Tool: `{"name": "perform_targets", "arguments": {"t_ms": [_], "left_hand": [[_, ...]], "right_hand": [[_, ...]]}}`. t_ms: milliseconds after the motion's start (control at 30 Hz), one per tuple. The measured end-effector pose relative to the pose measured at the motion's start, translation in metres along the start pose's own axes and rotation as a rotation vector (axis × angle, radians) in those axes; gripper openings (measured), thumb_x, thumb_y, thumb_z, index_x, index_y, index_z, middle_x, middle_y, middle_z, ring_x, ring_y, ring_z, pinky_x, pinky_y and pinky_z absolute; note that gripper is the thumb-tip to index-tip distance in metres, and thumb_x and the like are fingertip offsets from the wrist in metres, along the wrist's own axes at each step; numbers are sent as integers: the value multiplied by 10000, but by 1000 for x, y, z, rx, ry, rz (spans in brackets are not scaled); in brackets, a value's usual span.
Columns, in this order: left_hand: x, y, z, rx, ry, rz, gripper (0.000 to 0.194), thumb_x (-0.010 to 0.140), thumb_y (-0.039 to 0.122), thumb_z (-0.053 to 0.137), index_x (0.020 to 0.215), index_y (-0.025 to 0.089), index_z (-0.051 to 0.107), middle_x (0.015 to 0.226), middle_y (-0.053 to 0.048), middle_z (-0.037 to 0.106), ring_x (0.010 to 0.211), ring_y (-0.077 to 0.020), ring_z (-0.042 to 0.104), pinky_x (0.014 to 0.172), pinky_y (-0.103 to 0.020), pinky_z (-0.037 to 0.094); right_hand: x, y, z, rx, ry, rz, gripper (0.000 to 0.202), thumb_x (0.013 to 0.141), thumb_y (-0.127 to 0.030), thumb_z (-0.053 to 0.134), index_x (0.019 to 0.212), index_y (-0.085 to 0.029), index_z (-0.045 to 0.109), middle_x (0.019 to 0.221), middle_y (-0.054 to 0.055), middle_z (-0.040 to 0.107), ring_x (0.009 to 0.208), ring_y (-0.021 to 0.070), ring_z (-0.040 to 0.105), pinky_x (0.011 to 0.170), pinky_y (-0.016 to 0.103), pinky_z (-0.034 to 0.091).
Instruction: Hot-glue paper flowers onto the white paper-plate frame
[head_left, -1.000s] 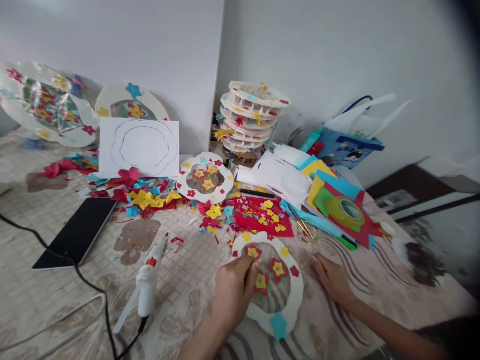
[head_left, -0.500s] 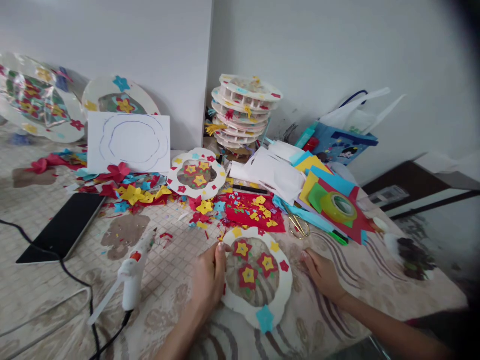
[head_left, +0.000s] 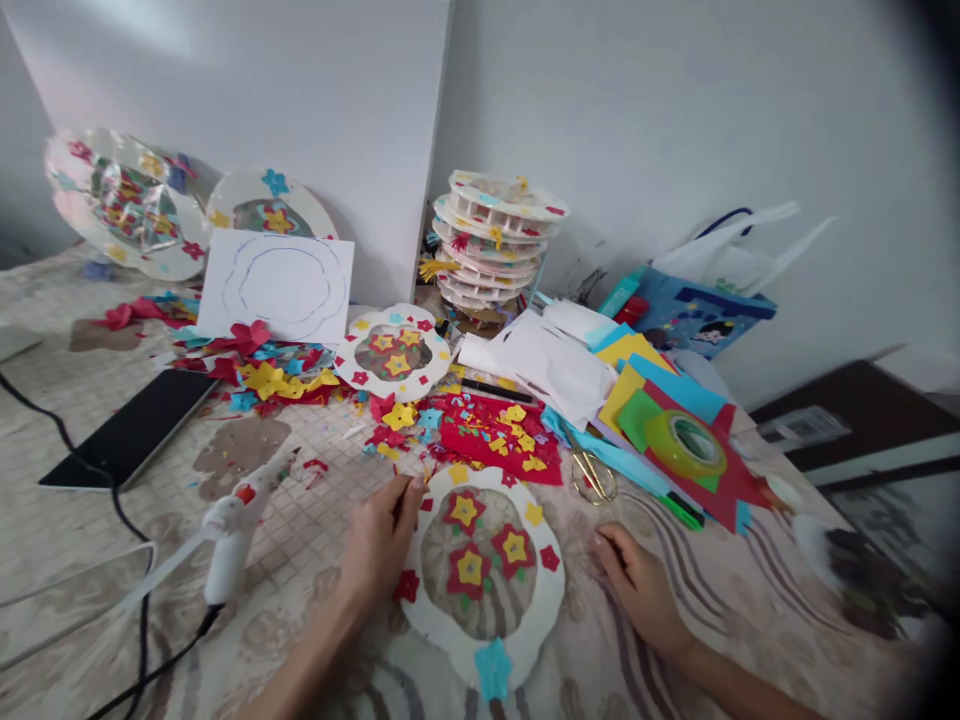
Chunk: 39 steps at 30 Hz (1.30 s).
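Observation:
A white scalloped ring (head_left: 551, 600) with a clear middle lies on the patterned tablecloth in front of me. Three red-and-yellow paper flowers sit in its middle, and a blue star (head_left: 493, 668) is at its near edge. My left hand (head_left: 382, 535) is at the ring's upper left edge, thumb and finger pressed together near the rim; whether they grip it is hard to tell. To the right of the ring, apart from it, my right hand (head_left: 637, 585) rests with its fingers curled together; nothing shows in it.
A glue gun (head_left: 229, 550) with its cord and a black tablet (head_left: 131, 430) lie at left. Gold scissors (head_left: 592, 475), green tape (head_left: 686, 445) and coloured paper are at right. Behind stand a smaller ring (head_left: 394, 352), a stack of rings (head_left: 495, 240) and paper scraps.
The camera view has turned, shifting the nearby objects left. The ring lies slightly farther left and lower in view. My right hand's fingers look more curled.

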<state>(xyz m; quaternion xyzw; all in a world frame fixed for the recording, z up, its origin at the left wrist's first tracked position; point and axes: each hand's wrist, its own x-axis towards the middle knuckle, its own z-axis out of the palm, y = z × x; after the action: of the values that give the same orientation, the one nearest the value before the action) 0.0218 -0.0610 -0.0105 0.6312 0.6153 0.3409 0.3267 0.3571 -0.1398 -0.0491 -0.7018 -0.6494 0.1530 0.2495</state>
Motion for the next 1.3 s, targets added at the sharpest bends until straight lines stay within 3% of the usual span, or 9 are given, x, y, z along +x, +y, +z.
{"name": "perform_targets", "arguments": {"t_ms": [167,300,567,767,867,967,1100,1167,1300], "left_hand": [[2,-3,3,69,-25,72,389,893,459,350,639,200,490,515,35,493,486,-113,455,525,-243,342],[0,-9,3,64,9,22,383,866,499,376,693,200,541,506,37,490,475,-119,463,487,-229,363],[-1,-15,2,1,47,-171,434,839,555,383,880,188,610,515,38,484,440,-125,437,433,-231,356],[-1,-13,1,-5,17,-172,412,837,544,397,839,190,607,525,23,494,460,-134,449,451,-240,367],[-3,-13,1,21,18,-139,387,847,529,396,781,196,582,516,31,490,458,-122,453,456,-229,370],[-4,-12,2,6,89,-112,352,837,517,430,876,205,588,572,34,546,495,-120,492,472,-217,390],[4,6,-1,-19,171,8,294,809,459,519,942,212,606,803,-5,654,665,-134,573,616,-227,456],[11,24,-2,-79,93,97,268,797,439,540,859,193,624,744,-13,639,634,-128,553,603,-233,452],[22,58,1,-295,-253,58,291,784,445,557,803,172,655,595,7,578,502,-93,472,458,-201,380]], "right_hand": [[1,-2,-3,229,21,9,169,873,-369,500,836,-206,523,681,6,559,600,154,543,565,253,441],[2,-2,-6,474,59,-38,196,851,-315,549,697,-208,495,760,36,562,702,169,560,617,259,459],[4,9,-3,692,-159,-134,124,825,-242,581,713,-209,539,737,33,576,648,158,545,575,248,418],[10,6,-11,713,-178,22,224,843,-363,567,693,-209,504,634,-6,488,572,133,457,528,241,366],[30,-14,-19,835,-221,172,310,851,-442,559,677,-201,472,536,-46,396,482,94,358,466,219,291],[58,-47,-20,1178,-390,280,372,853,-484,550,661,-203,399,488,-84,297,414,62,204,410,206,167],[84,-93,-8,1494,-635,254,365,843,-446,586,653,-186,415,549,-73,361,392,31,187,404,209,144],[90,-111,0,1553,-712,232,300,848,-424,586,698,-187,479,530,-75,346,393,37,185,400,206,143],[93,-138,13,1587,-695,251,234,790,-381,661,754,-197,521,664,-48,465,438,39,253,391,186,171]]}}
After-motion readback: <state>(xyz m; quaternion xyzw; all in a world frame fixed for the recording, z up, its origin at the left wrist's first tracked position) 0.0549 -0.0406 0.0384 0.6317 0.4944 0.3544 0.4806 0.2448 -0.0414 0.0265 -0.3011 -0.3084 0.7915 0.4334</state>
